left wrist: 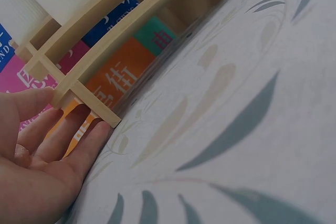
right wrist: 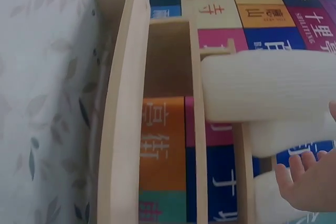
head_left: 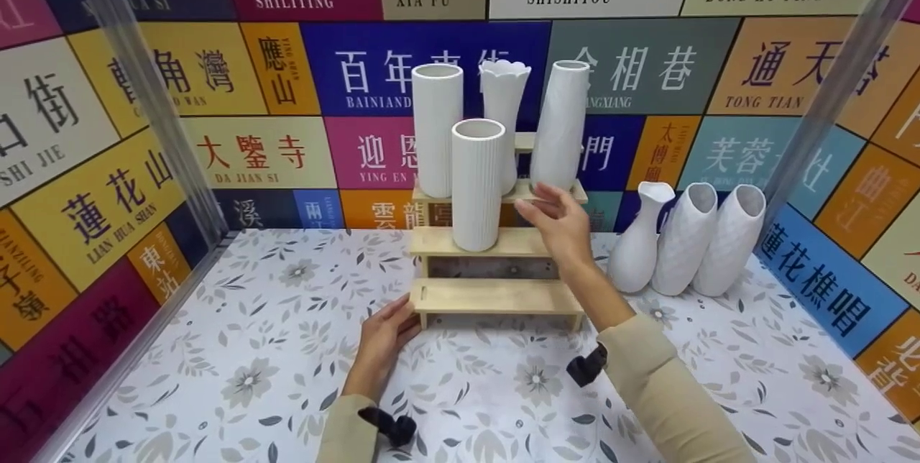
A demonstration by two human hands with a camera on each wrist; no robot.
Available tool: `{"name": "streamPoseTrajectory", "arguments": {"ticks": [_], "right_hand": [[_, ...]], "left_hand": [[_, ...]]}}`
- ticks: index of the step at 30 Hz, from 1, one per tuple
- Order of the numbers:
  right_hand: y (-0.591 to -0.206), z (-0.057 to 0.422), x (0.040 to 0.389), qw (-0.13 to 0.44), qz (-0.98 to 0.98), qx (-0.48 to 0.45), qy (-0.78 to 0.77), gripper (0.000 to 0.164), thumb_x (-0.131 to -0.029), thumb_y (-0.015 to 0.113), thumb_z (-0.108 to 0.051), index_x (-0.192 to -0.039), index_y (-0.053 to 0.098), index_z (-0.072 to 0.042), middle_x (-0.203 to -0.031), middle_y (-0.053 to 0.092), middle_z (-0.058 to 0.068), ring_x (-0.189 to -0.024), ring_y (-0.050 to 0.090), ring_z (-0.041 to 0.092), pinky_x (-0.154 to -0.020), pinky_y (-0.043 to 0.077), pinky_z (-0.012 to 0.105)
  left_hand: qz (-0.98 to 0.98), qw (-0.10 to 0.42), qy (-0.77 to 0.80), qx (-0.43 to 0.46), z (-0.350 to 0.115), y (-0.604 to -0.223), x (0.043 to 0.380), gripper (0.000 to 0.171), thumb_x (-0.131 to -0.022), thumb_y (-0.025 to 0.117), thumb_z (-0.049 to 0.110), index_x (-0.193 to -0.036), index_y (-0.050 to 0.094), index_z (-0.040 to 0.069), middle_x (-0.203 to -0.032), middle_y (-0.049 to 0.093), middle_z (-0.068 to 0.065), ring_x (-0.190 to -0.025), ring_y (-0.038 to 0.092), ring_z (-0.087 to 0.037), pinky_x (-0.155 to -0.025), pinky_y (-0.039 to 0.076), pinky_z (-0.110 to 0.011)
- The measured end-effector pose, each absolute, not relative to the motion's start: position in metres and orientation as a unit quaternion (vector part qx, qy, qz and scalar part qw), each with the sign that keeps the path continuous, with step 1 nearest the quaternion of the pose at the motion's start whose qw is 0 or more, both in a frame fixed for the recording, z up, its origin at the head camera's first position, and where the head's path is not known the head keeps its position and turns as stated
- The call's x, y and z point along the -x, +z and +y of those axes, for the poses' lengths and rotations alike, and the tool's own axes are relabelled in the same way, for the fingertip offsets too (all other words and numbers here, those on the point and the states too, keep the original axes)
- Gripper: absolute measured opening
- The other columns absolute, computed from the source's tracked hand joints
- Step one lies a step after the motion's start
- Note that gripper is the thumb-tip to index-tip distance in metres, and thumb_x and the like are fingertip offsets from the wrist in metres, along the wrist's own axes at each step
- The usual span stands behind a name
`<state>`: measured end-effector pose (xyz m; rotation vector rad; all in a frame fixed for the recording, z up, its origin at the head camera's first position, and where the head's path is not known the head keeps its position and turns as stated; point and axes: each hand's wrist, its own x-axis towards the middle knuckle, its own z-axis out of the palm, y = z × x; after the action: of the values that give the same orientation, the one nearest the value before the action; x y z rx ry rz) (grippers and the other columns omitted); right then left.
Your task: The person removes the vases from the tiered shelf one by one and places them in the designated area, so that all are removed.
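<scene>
A tiered wooden stand (head_left: 496, 295) carries several white vases. On its middle step stands a ribbed cylindrical vase (head_left: 477, 186). Above it are a plain-looking cylinder vase (head_left: 435, 132), a scalloped-rim vase (head_left: 505, 89) and a tapered vase (head_left: 560, 125). My left hand (head_left: 384, 337) touches the stand's lower left end; in the left wrist view, its thumb and loosely bent fingers lie against the step end and leg (left wrist: 97, 106). My right hand (head_left: 564, 222) hovers in front of the tapered vase's base, fingers relaxed and holding nothing. In the right wrist view, its fingertips point beside the ribbed vase (right wrist: 268, 85).
Three more white vases stand on the table right of the stand: one with a flared, wavy rim (head_left: 634, 240) and two with a quilted pattern (head_left: 686, 240). A floral cloth (head_left: 287, 362) covers the table. Colourful sign-printed walls (head_left: 251, 75) enclose the back and sides.
</scene>
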<state>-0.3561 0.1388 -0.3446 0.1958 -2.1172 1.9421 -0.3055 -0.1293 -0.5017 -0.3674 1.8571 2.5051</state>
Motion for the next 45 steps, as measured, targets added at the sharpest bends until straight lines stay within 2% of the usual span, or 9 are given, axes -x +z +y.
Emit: {"name": "streamPoseTrajectory", "arguments": {"ticks": [4,9,16,24,36,45], "right_hand": [[-0.342,0.121,0.357,0.128,-0.736,-0.087,0.659,0.070,-0.088,0.078,-0.026,-0.147,0.046,-0.005,-0.148,0.051,0.014,-0.136,0.049,0.027,-0.115,0.044,0.042],[-0.344,0.103,0.360,0.134,-0.751,-0.096,0.639,0.080,-0.084,0.082,-0.027,-0.150,0.041,-0.005,-0.152,0.046,0.014,-0.139,0.045,0.030,-0.119,0.040,0.047],[-0.354,0.090,0.372,0.127,-0.762,-0.081,0.630,0.088,-0.082,0.084,-0.026,-0.152,0.035,-0.008,-0.153,0.043,0.012,-0.142,0.040,0.031,-0.122,0.036,0.048],[-0.367,0.078,0.381,0.103,-0.747,-0.089,0.650,0.091,-0.082,0.084,-0.020,-0.153,0.030,-0.006,-0.147,0.045,0.014,-0.136,0.046,0.030,-0.117,0.042,0.046],[-0.370,0.070,0.388,0.122,-0.750,-0.079,0.645,0.092,-0.079,0.086,-0.018,-0.151,0.032,-0.003,-0.148,0.047,0.019,-0.138,0.046,0.032,-0.118,0.042,0.046],[-0.366,0.070,0.389,0.147,-0.768,-0.076,0.618,0.088,-0.078,0.087,-0.023,-0.148,0.037,-0.004,-0.145,0.049,0.018,-0.135,0.049,0.032,-0.117,0.043,0.045]], "left_hand": [[0.595,-0.004,0.798,0.100,-0.129,-0.502,0.306,0.047,-0.102,0.059,0.018,-0.144,0.051,0.000,-0.142,0.056,-0.026,-0.119,0.064,-0.026,-0.107,0.054,-0.038],[0.593,-0.003,0.800,0.097,-0.129,-0.500,0.307,0.047,-0.102,0.059,0.019,-0.144,0.051,0.000,-0.143,0.056,-0.025,-0.123,0.062,-0.030,-0.108,0.053,-0.039],[0.586,-0.004,0.804,0.100,-0.127,-0.499,0.309,0.047,-0.101,0.059,0.018,-0.144,0.051,0.000,-0.143,0.055,-0.026,-0.126,0.061,-0.033,-0.109,0.052,-0.041],[0.583,-0.001,0.804,0.113,-0.130,-0.498,0.308,0.046,-0.101,0.060,0.019,-0.144,0.052,0.003,-0.144,0.055,-0.025,-0.126,0.061,-0.033,-0.108,0.053,-0.039],[0.589,-0.012,0.801,0.104,-0.129,-0.502,0.306,0.047,-0.101,0.061,0.019,-0.143,0.052,-0.002,-0.138,0.060,-0.025,-0.113,0.066,-0.024,-0.103,0.057,-0.036],[0.587,-0.013,0.803,0.109,-0.128,-0.503,0.306,0.047,-0.101,0.061,0.018,-0.142,0.052,-0.001,-0.141,0.057,-0.025,-0.117,0.066,-0.028,-0.104,0.056,-0.038]]}}
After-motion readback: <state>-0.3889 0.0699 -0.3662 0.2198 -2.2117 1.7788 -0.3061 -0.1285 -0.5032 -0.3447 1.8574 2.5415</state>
